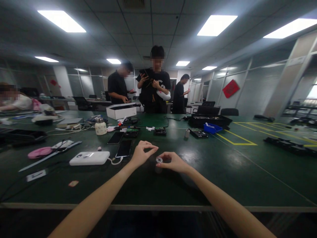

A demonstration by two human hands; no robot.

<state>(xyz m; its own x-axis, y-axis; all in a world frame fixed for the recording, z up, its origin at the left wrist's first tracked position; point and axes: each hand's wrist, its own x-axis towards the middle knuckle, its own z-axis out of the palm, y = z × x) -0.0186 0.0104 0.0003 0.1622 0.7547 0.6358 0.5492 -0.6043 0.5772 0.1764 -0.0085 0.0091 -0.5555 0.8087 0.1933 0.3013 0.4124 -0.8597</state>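
Gripping small cylinder (158, 160) — right hand (174, 162), left hand (142, 153) near.

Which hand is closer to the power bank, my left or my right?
Left. Your left hand is to the right of the power bank, just past a phone; your right hand is farther right, holding a small cylinder.

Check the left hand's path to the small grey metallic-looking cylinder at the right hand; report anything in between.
Nothing loose shows between the left hand and the small grey metallic-looking cylinder; only the right hand, pinching the cylinder's upper end, might crowd the approach.
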